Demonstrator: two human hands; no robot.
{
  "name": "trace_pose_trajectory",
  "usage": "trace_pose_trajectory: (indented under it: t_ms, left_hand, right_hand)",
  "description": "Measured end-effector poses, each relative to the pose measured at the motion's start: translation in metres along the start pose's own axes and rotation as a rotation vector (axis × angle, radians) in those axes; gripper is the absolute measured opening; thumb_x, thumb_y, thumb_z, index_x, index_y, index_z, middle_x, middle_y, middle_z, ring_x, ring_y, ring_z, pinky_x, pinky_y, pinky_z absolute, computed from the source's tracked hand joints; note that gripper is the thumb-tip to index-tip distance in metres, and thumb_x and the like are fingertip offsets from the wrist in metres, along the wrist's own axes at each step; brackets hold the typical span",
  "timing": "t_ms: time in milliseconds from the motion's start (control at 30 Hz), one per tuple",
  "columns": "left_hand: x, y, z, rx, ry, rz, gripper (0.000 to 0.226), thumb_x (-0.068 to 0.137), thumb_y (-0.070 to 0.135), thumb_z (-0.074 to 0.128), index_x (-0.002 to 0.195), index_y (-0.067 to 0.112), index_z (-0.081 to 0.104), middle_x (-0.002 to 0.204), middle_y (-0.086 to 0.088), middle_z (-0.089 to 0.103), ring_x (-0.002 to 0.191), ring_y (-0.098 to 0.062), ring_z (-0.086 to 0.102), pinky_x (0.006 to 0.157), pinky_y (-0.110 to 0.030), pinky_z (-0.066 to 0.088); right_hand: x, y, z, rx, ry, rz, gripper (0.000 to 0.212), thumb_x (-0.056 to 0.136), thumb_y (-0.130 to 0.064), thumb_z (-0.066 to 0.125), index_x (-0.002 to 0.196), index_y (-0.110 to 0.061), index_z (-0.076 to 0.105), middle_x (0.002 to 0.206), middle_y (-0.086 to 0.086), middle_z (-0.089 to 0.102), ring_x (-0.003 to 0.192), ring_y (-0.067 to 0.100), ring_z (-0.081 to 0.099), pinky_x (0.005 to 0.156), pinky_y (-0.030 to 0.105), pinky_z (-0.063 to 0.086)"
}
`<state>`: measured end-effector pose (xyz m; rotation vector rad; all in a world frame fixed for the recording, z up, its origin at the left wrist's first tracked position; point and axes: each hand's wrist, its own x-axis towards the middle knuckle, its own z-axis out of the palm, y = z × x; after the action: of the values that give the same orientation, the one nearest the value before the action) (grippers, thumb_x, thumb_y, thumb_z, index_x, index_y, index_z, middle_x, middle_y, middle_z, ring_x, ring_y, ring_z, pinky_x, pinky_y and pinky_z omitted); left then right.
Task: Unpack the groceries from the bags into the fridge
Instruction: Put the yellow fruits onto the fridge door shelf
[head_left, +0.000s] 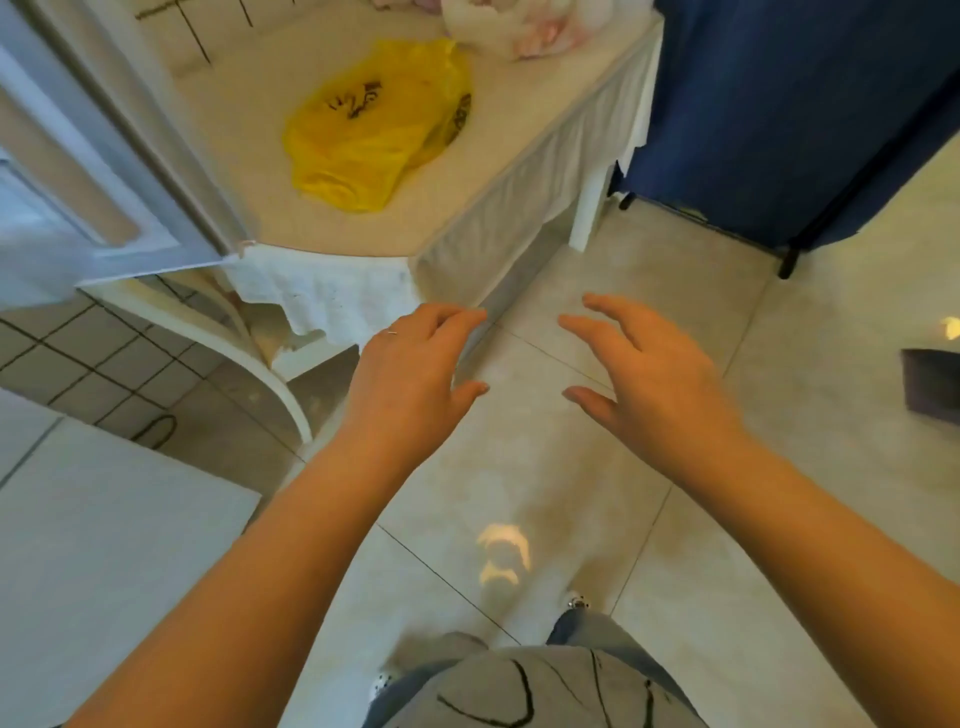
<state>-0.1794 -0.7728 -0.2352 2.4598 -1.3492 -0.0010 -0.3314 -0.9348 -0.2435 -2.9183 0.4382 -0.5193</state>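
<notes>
Head view: left hand (410, 374) and right hand (649, 379) spread, holding nothing (yellow bag (374, 130) on table (249, 130)).

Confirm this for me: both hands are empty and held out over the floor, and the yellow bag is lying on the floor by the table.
Not quite. Both the left hand and right hand are empty and held out over the floor, but the yellow bag lies on top of the table, not on the floor. The head view shows it.

A yellow plastic bag (371, 127) with dark print is lying flattened and crumpled, well beyond the left hand (410, 369). A whitish bag (506, 23) is sitting farther off, beyond both hands.
</notes>
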Motion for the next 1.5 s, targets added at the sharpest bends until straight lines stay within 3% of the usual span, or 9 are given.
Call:
trace_pose_trajectory:
  t_ms: [333,600,800,967,1300,1500]
  left_hand:
    - [0.111,0.058,0.072,0.028,-0.124,-0.041,0.064,0.078,0.034,0.073,0.135,0.019,0.048,0.131,-0.003,0.052,0.111,-0.027,0.056,0.087,-0.040,0.047]
    - [0.238,0.035,0.104,0.037,-0.154,-0.034,0.066,0.082,0.040,0.068,0.139,0.024,0.040,0.138,0.001,0.046,0.120,-0.023,0.049,0.096,-0.040,0.042]
    - [0.384,0.007,0.114,0.008,-0.131,0.040,0.067,0.082,0.038,0.068,0.140,0.022,0.040,0.138,-0.001,0.047,0.121,-0.023,0.048,0.096,-0.036,0.040]
    - [0.498,-0.013,0.106,0.003,-0.069,0.051,0.066,0.081,0.038,0.069,0.138,0.025,0.041,0.134,0.000,0.048,0.119,-0.021,0.048,0.096,-0.034,0.042]
    - [0.654,-0.046,0.137,0.016,-0.098,-0.143,0.066,0.082,0.038,0.067,0.140,0.025,0.038,0.138,-0.002,0.045,0.124,-0.022,0.045,0.100,-0.038,0.041]
    - [0.752,-0.037,0.162,0.043,-0.126,-0.336,0.066,0.085,0.042,0.063,0.142,0.028,0.034,0.143,0.001,0.041,0.128,-0.020,0.041,0.103,-0.036,0.038]
  right_hand:
    - [0.043,0.157,0.011,0.023,-0.125,0.066,0.064,0.072,-0.026,0.080,0.128,-0.011,0.054,0.135,0.018,0.049,0.116,0.037,0.054,0.089,0.048,0.050]
    - [0.150,0.233,0.037,-0.003,-0.136,0.042,0.062,0.072,-0.029,0.079,0.127,-0.012,0.055,0.135,0.016,0.049,0.107,0.033,0.058,0.083,0.043,0.051]
    - [0.265,0.289,0.046,-0.072,-0.137,0.092,0.061,0.077,-0.035,0.074,0.131,-0.016,0.051,0.140,0.012,0.044,0.112,0.029,0.055,0.086,0.039,0.049]
    - [0.344,0.327,0.050,-0.045,-0.095,0.120,0.060,0.072,-0.031,0.078,0.125,-0.013,0.056,0.133,0.016,0.051,0.108,0.033,0.059,0.083,0.041,0.051]
    - [0.494,0.447,0.101,0.017,-0.126,-0.022,0.058,0.074,-0.029,0.077,0.126,-0.015,0.055,0.136,0.014,0.049,0.109,0.034,0.057,0.082,0.042,0.051]
    - [0.599,0.538,0.124,0.081,-0.237,-0.144,0.058,0.073,-0.025,0.078,0.125,-0.014,0.056,0.135,0.014,0.049,0.110,0.035,0.057,0.077,0.041,0.051]
